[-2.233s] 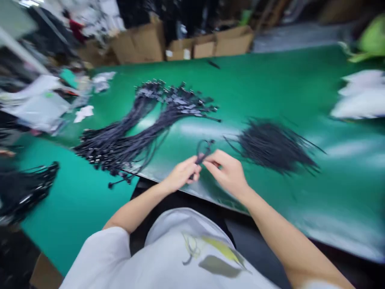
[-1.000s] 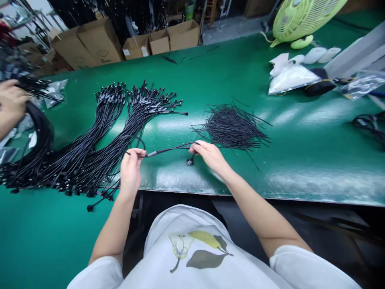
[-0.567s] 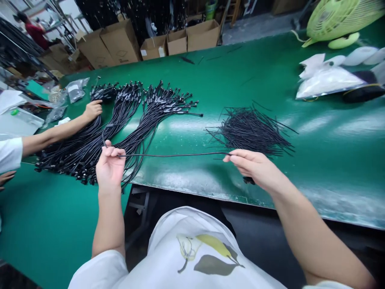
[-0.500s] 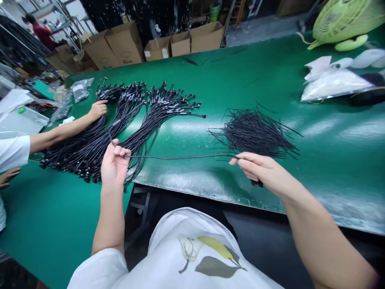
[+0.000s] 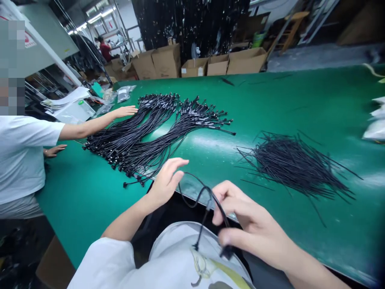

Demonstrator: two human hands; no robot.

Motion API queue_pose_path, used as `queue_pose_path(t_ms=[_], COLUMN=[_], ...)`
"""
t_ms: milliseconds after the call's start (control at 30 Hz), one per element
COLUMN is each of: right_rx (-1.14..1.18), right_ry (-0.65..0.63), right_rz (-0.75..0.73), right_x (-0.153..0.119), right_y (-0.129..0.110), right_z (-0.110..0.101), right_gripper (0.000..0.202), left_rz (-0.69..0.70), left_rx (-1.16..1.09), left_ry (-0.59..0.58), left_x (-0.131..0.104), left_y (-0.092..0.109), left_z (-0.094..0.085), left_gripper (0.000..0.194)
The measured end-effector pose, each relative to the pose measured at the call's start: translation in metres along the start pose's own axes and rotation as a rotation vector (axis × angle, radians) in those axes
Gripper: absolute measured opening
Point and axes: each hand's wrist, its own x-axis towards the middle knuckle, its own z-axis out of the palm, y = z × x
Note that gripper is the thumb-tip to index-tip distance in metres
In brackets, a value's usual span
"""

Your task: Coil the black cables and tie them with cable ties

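though glossy, tbl (image 5: 270, 104) nr boxes (image 5: 166, 62)

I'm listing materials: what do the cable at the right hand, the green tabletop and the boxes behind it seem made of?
Cable: probably black plastic or rubber sheathing, given its smooth curves and faint sheen. Tabletop: glossy, possibly vinyl, reflecting bright glare. Boxes: likely cardboard; matt brown, flat panels.

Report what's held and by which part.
Right hand: a black cable, gripped near one connector. Left hand: open beside the cable; contact unclear.
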Motion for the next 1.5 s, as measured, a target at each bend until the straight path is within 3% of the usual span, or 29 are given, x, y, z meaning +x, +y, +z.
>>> queue_pose_path(t_ms=[67, 167, 233, 333, 400, 467, 500, 533, 600, 633, 667, 733, 767, 833, 900, 967, 1033, 1100, 1167, 1233, 1300, 1367, 1433, 1500], right_rx=[-0.058, -0.217, -0.34, -0.462, -0.425, -0.263, -0.158, -0.055, 0.097, 0.121, 0.105, -0.035, -0.146, -0.368, -0.514, -0.581, -0.599, -0.526, -0.381, -0.287, -0.299, -0.322, -0.277, -0.187], right_ry=[0.138, 0.232, 0.275, 0.371, 0.327, 0.107, -0.015, -0.106, -0.162, -0.145, -0.124, -0.109, -0.124, -0.212, -0.324, -0.328, -0.221, -0.154, -0.157, -0.125, -0.035, 0.02, 0.009, -0.028], right_rz=[-0.004, -0.081, -0.163, -0.305, -0.292, -0.115, 0.014, 0.145, 0.356, 0.427, 0.467, 0.465, 0.438, 0.372, 0.318, 0.28, 0.28, 0.303, 0.309, 0.312, 0.342, 0.379, 0.4, 0.422], right_x=[0.011, 0.026, 0.035, 0.044, 0.048, 0.05, 0.049, 0.048, 0.041, 0.035, 0.029, 0.015, 0.01, 0.003, 0.004, 0.013, 0.022, 0.025, 0.02, 0.014, 0.01, 0.011, 0.013, 0.011], right_y=[0.009, 0.028, 0.042, 0.058, 0.065, 0.07, 0.073, 0.077, 0.087, 0.092, 0.096, 0.1, 0.099, 0.089, 0.073, 0.057, 0.049, 0.049, 0.055, 0.063, 0.07, 0.076, 0.08, 0.085], right_z=[0.015, 0.036, 0.042, 0.041, 0.041, 0.045, 0.048, 0.051, 0.054, 0.053, 0.051, 0.046, 0.043, 0.041, 0.042, 0.037, 0.024, 0.004, -0.013, -0.023, -0.024, -0.022, -0.023, -0.029], right_gripper=[0.021, 0.024, 0.023, 0.028, 0.044, 0.038, 0.03, 0.026, 0.027, 0.028, 0.029, 0.031, 0.032, 0.032, 0.029, 0.025, 0.021, 0.023, 0.027, 0.033, 0.037, 0.038, 0.039, 0.039], left_rz=[0.015, -0.076, -0.23, -0.389, -0.397, -0.33, -0.278, -0.228, -0.154, -0.141, -0.132, -0.191, -0.234, -0.299, -0.285, -0.246, -0.267, -0.352, -0.419, -0.464, -0.532, -0.602, -0.606, -0.584], left_rx=[-0.082, -0.236, -0.372, -0.751, -1.002, -1.194, -1.286, -1.376, -1.475, -1.453, -1.378, -1.124, -0.992, -0.749, -0.519, -0.319, -0.271, -0.447, -0.755, -0.978, -1.049, -1.103, -1.226, -1.355], left_ry=[-0.06, -0.381, -0.437, -0.5, -0.655, -0.697, -0.619, -0.461, 0.009, 0.257, 0.434, 0.585, 0.561, 0.359, 0.026, -0.325, -0.604, -0.775, -0.798, -0.71, -0.67, -0.743, -0.806, -0.749], left_x=[-0.02, -0.044, -0.052, -0.054, -0.052, -0.048, -0.046, -0.042, -0.033, -0.027, -0.021, -0.012, -0.009, -0.007, -0.011, -0.018, -0.024, -0.024, -0.02, -0.015, -0.011, -0.007, -0.005, -0.002], left_y=[0.007, 0.013, 0.011, 0.002, 0.001, 0.004, 0.007, 0.009, 0.009, 0.006, 0.0, -0.015, -0.022, -0.032, -0.033, -0.028, -0.024, -0.025, -0.031, -0.036, -0.038, -0.035, -0.03, -0.026], left_z=[0.001, 0.009, 0.013, 0.008, -0.002, -0.018, -0.03, -0.043, -0.073, -0.088, -0.1, -0.107, -0.101, -0.073, -0.036, -0.007, 0.003, -0.002, -0.01, -0.013, -0.008, 0.002, 0.01, 0.012], left_gripper=[0.045, 0.051, 0.047, 0.043, 0.042, 0.038, 0.033, 0.027, 0.017, 0.017, 0.019, 0.023, 0.026, 0.032, 0.032, 0.026, 0.029, 0.036, 0.042, 0.044, 0.04, 0.039, 0.04, 0.037])
